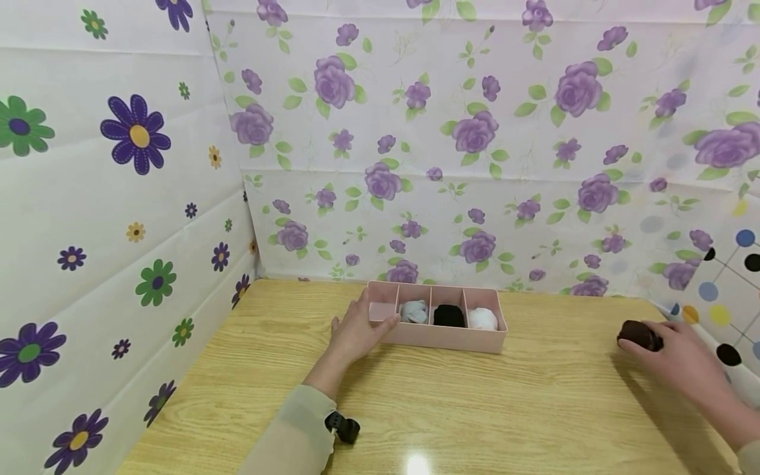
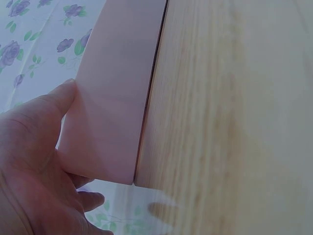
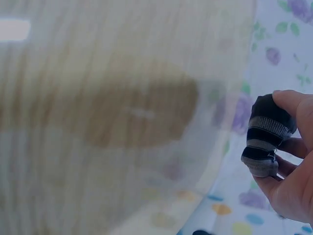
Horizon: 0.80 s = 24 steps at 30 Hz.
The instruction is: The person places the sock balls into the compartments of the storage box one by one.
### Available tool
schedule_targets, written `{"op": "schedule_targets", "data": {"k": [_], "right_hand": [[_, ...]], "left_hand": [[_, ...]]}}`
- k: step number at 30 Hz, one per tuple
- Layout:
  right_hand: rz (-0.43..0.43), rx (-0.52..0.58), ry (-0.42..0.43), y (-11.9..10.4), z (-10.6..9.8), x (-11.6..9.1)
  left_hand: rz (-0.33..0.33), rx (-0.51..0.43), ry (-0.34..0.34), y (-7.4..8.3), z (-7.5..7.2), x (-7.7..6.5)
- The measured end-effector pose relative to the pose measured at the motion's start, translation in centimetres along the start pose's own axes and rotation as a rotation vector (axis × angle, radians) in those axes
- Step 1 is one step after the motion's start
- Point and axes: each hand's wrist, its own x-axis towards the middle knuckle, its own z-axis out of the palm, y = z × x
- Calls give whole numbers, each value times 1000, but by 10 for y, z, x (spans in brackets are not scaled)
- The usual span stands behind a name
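Observation:
A pink divided storage box (image 1: pixel 442 338) stands on the table near the back wall. From left to right, its compartments show a bare floor, a grey bundle (image 1: pixel 413 311), a black bundle (image 1: pixel 449 316) and a white bundle (image 1: pixel 483 319), all cloth-like. My left hand (image 1: pixel 356 333) holds the box's left end, thumb at the front rim and fingers round the end wall; in the left wrist view the thumb meets the pink wall. At the far right, my right hand (image 1: pixel 683 353) grips a rolled sock (image 3: pixel 265 137), dark with grey stripes, above the table.
The wood-grain table (image 1: pixel 475 409) runs back to a wall sheet with purple roses (image 1: pixel 475 132). A flower-print sheet (image 1: pixel 89 277) borders the left side. A dotted sheet (image 1: pixel 721 284) stands at the right, close to the right hand.

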Motion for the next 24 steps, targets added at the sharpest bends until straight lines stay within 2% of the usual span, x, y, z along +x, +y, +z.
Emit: {"op": "schedule_targets", "data": {"k": [8,14,24], "right_hand": [[-121,72,-13,-37,-4,7],[-139,107,-26,-64,0,14],[-197,169,33,-114,7,24]], "left_hand": [[6,0,9,-1,1,1],[3,-2,8,-1,1,1],[2,-2,10,-1,1,1]]}}
